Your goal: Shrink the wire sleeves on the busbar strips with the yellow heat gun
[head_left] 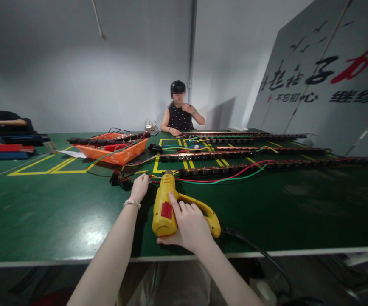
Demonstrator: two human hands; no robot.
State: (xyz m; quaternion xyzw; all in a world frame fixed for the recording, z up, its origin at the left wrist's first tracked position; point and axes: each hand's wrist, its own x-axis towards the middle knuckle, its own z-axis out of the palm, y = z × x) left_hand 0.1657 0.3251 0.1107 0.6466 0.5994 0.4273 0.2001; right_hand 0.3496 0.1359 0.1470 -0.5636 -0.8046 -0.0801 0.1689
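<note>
A yellow heat gun point(163, 199) with a red label lies in front of me, its nozzle pointing away across the table. My right hand point(192, 223) grips its body and handle, the index finger stretched along the side. Left of the nozzle, my left hand point(140, 187) is closed around thin coloured wires, though its fingertips are hidden. From there, red and green wires point(217, 182) run right beside a long black strip point(222, 170) with copper-coloured parts. Black connectors point(120, 180) lie just left of my left hand.
An orange basket point(120, 159) holding dark parts stands beyond my left hand. Several more strips point(203, 156) lie across the green table point(59, 221), which has yellow tape lines. The gun's black cord point(260, 250) drops over the front edge. One person point(180, 112) sits opposite, another point(5, 121) far left.
</note>
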